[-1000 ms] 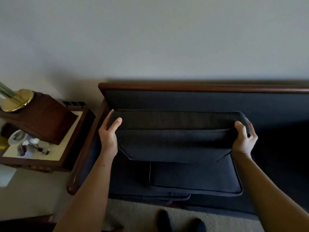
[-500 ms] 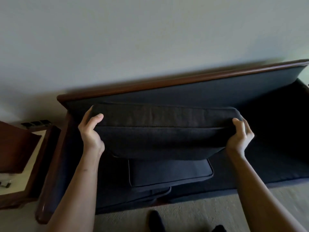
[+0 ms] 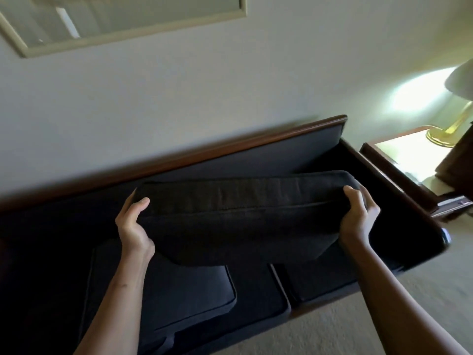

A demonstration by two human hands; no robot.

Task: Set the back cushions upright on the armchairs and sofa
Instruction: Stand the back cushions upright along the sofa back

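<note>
I hold a dark back cushion (image 3: 243, 213) in the air above the sofa's seat, its long edge toward me. My left hand (image 3: 134, 226) grips its left end and my right hand (image 3: 358, 216) grips its right end. Behind it runs the dark sofa (image 3: 268, 155) with a brown wooden top rail, standing against the wall. Another dark cushion (image 3: 184, 295) lies flat on the seat below my left arm. The seat cushion (image 3: 320, 280) on the right is partly hidden by the held cushion.
A wooden side table (image 3: 399, 152) with a pale top stands right of the sofa, bearing a lit brass lamp (image 3: 445, 131). A framed picture (image 3: 122, 19) hangs on the wall above. Beige carpet (image 3: 332, 326) lies in front of the sofa.
The view has swung right along the sofa, from its left end and side table to its right end. Both hands have carried the cushion rightward, still gripping its ends.
</note>
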